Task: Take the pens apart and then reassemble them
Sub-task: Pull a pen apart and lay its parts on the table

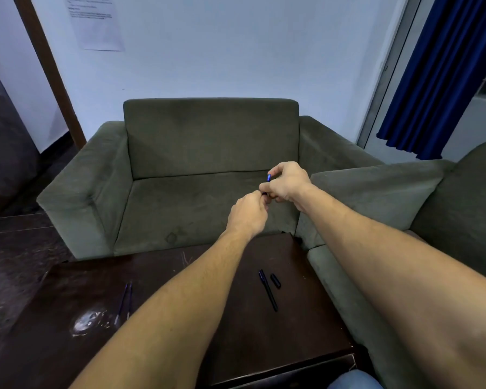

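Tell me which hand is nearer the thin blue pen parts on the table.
Left. The left hand is raised up-right of the thin blue pen parts; the right hand sits farther right, beyond it.

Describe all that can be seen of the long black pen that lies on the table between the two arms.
The black pen is long, slim and dark, seemingly plastic, with a faint blue shine near its far end. It lies flat on the dark wooden table, slanted, far end leaning left. A short black cap lies just right of that end, close but apart. Only the table touches it.
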